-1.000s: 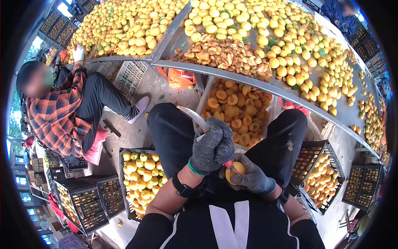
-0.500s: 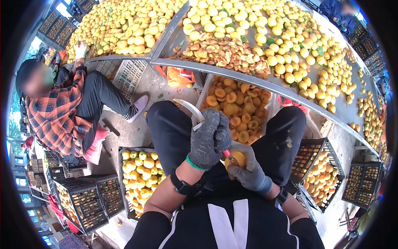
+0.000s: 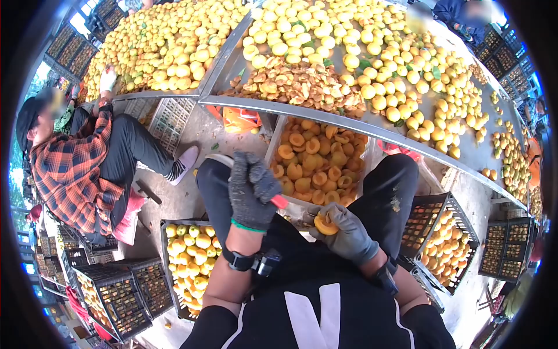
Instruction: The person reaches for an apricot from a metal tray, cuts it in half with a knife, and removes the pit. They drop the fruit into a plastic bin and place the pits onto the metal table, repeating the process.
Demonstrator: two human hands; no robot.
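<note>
My left hand [image 3: 251, 192], in a dark grey knit glove, is closed round a knife. The red handle end [image 3: 279, 202] sticks out on its right, and part of the pale blade [image 3: 220, 159] shows past the fingers on its left. My right hand [image 3: 349, 234], in a smoother grey glove, pinches an orange apricot half [image 3: 326, 224] with its hollow cut face showing. The hands are apart above my lap. Beyond them, between my knees, a crate [image 3: 272, 145] holds many halved apricots [image 3: 314, 160].
A metal-edged table [image 3: 325, 114] bears whole yellow fruit [image 3: 401, 96] and a pile of brownish pieces [image 3: 296, 81]. Black crates of fruit stand left [image 3: 163, 256] and right [image 3: 433, 200]. A person in a plaid shirt [image 3: 72, 166] sits at the left; another [image 3: 465, 17] is at the far right.
My left hand with the knife has moved left, away from my right hand. The fruit in my right hand now shows a hollow cut face. The view has shifted slightly.
</note>
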